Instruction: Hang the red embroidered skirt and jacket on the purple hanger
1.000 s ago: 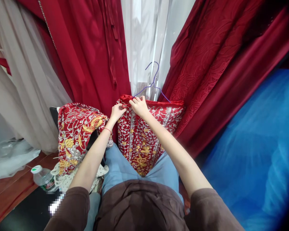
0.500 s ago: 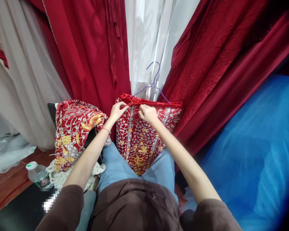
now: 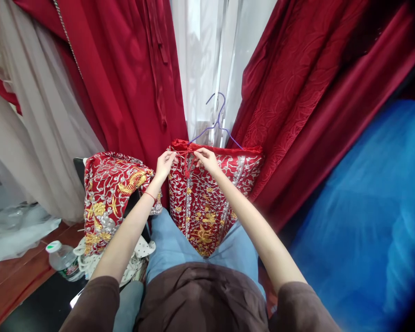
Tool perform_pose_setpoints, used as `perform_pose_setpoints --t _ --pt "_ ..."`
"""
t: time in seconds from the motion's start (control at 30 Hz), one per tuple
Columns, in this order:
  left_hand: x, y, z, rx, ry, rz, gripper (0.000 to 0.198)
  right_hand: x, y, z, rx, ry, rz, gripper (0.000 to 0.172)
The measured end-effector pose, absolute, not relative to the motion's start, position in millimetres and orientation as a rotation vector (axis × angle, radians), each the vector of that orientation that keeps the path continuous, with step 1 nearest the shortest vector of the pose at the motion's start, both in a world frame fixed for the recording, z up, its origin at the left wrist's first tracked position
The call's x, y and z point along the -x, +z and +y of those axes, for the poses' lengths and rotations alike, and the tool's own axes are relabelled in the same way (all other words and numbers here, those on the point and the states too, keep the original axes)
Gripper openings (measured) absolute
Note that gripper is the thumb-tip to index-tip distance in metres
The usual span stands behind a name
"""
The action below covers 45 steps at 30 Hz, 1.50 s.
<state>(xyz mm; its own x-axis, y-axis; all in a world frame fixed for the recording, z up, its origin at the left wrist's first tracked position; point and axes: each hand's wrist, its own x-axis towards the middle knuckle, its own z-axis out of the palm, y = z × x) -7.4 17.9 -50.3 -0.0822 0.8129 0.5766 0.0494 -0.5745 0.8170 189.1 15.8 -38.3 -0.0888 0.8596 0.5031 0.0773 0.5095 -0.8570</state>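
A red skirt-like garment (image 3: 204,198) with silver and gold embroidery hangs over my lap, a purple wire hanger (image 3: 218,123) rising from its red top band (image 3: 224,151). At the band, left of centre, a thin red tie (image 3: 187,168) is looped, with ends dangling over the embroidery. My left hand (image 3: 164,165) is closed in a pinch on the tie at its left side. Opposite it, my right hand (image 3: 206,159) pinches the tie with thumb and forefinger. The small knot or loop between them is partly hidden by the fingers.
A matching embroidered piece (image 3: 103,198) is draped over a dark chair at my left. Near it stand a clear plastic bottle (image 3: 64,260) and a white dotted cloth (image 3: 141,253). Red gowns (image 3: 131,74) hang ahead, and blue tulle (image 3: 370,207) spreads at the right.
Both hands have shifted slightly left along the band, my right hand now level with the tie. Looped tie ends now hang below the band. The view has turned a little.
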Motion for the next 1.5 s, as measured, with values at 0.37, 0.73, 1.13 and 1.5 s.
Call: perform_pose_setpoints --t 0.37,0.73,1.13,1.5 --pt "-2.7 -43.1 26.3 -1.653 1.917 1.282 0.020 -227.7 9.5 -9.5 1.359 -0.439 -2.208 0.028" --pt "22.6 -26.2 28.6 -1.947 1.782 1.353 0.017 -251.6 15.4 -33.9 1.402 -0.727 -2.230 0.033" --pt "27.3 23.4 52.6 -2.739 1.066 1.547 0.019 -386.9 15.8 -45.5 1.447 -1.071 -2.291 0.026" --pt "18.6 21.7 47.9 -2.249 1.803 1.444 0.028 -375.1 17.9 -20.3 1.303 -0.716 -1.797 0.032"
